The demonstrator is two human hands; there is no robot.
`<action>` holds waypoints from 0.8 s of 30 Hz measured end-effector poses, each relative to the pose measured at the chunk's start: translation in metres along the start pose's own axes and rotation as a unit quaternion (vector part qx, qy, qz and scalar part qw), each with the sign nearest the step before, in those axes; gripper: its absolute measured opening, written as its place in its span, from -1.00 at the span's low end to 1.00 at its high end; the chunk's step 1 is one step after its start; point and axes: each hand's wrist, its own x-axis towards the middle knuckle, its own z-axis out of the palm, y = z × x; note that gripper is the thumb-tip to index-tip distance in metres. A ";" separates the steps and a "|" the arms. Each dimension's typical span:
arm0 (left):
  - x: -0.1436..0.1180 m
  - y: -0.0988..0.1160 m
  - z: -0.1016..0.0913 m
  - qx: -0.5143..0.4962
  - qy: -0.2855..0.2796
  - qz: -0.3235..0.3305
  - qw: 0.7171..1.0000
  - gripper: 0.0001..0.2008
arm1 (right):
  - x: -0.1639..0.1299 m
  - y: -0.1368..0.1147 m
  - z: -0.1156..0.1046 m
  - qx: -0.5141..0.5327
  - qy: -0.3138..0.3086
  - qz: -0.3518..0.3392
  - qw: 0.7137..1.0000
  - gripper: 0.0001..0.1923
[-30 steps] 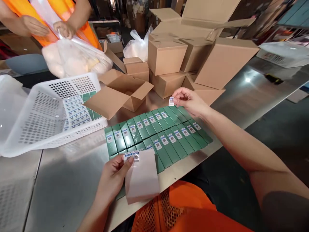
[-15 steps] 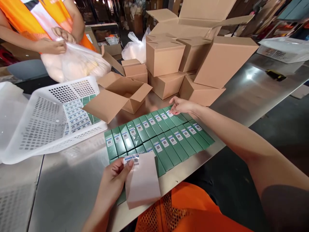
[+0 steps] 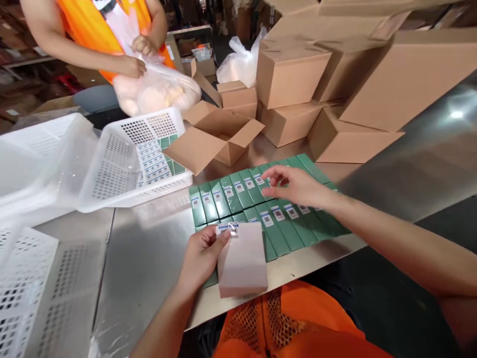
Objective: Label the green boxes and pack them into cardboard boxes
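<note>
Pretty shiny silver metal table (image 3: pixel 137 273), dark seam (image 3: pixel 104 263) on the left. Slim green rectangular boxes (image 3: pixel 250 197) are packed in rows toward the near edge. Also sitting right on it: a white perforated plastic basket (image 3: pixel 149 195), an open brown cardboard carton (image 3: pixel 206 146), plus bottom brown cardboard boxes of a stack (image 3: pixel 286 123).

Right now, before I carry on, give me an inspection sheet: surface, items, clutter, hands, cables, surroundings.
Surface: metal table, reflective, seam toward the left.
Items: two rows of green boxes, many bearing QR-code labels.
Clutter: open carton, stacked cardboard boxes, white perforated basket holding labelled items.
Hands: left hand holds a white label stack over the front row; right hand is over the back row, fingers parted, contact unclear.
Cables: nothing seen.
Surroundings: co-worker in an orange vest gripping a translucent bag.
</note>
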 end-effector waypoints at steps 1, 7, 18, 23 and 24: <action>0.001 0.000 0.000 -0.007 0.001 0.002 1.000 -0.56 | -0.008 -0.009 0.016 0.020 -0.041 -0.039 0.998 -0.56; 0.003 -0.001 -0.003 0.002 0.012 0.022 1.000 -0.55 | -0.024 -0.028 0.077 0.056 -0.068 -0.216 0.972 -0.85; -0.001 -0.009 -0.005 0.013 0.006 -0.026 1.000 -0.51 | -0.025 0.002 -0.018 0.197 0.138 -0.145 0.960 -0.82; -0.003 -0.006 -0.003 0.031 -0.004 -0.018 0.999 -0.49 | 0.010 0.059 -0.085 0.146 0.113 0.119 0.976 -0.49; -0.002 -0.006 -0.004 0.032 -0.006 -0.016 0.999 -0.49 | 0.014 0.066 -0.089 0.144 0.092 0.146 0.974 -0.42</action>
